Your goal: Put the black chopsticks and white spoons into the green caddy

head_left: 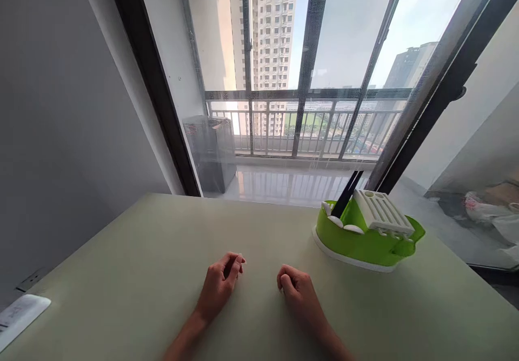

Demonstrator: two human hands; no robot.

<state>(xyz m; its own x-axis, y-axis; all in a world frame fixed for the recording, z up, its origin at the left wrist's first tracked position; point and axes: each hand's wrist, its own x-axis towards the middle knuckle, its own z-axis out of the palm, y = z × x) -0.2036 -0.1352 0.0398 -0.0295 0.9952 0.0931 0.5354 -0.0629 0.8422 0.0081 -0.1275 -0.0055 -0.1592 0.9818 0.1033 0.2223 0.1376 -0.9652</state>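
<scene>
My left hand [220, 287] rests near the middle of the table [121, 274], its fingers curled in and the thumb close to the index finger. Nothing shows in it. A hand's width or so to the right, my right hand [299, 292] is closed in a loose fist on the same pale green top, with no object visible in it. The two hands are apart. Beyond my right hand stands a green and white boat-shaped holder [344, 240] with a slotted white top part [385, 209]. Two black chopsticks [346, 194] lean upright in its left section.
At the far left edge lies a white power strip [22, 318], partly out of view. Past the table's back edge are a glass sliding door with a dark frame [156, 91], a balcony railing and a grey box-like unit [214, 155]. Plastic bags [492, 218] lie on the floor at right.
</scene>
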